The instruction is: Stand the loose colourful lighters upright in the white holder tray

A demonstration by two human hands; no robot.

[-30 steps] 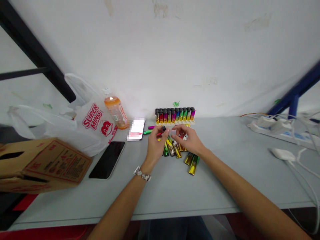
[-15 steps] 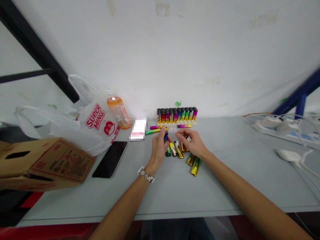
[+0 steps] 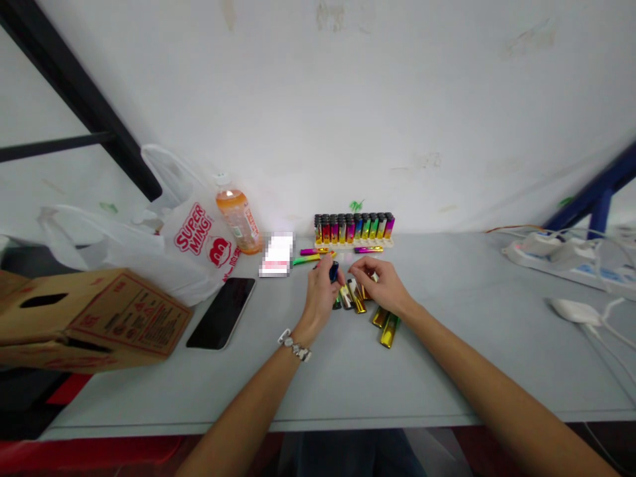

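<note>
My left hand [image 3: 318, 295] is closed around a dark blue lighter [image 3: 334, 269], its end showing above the fingers. Just to the right, my right hand [image 3: 381, 281] has thumb and fingertips drawn together in a pinch; anything between them is too small to make out. Beneath and between the hands lie several shiny loose lighter bodies, among them a gold one [image 3: 356, 297] and a yellow-green one [image 3: 389, 332]. Behind them, coloured lighters with black tops [image 3: 354, 227] stand upright in rows on a pale rack [image 3: 382, 244].
More metallic pieces, one green and yellow [image 3: 305, 259] and one purple and gold [image 3: 368, 250], lie before the rack. To the left are a phone [image 3: 222, 313], a drink bottle [image 3: 239, 218], a plastic bag [image 3: 163, 255] and a cardboard box [image 3: 129, 324]. A power strip [image 3: 571, 258] lies at right.
The dark blue lighter has tilted in my left hand, its end now leaning toward my right hand. My right hand keeps nearly the same pinch. The whole view has shifted slightly.
</note>
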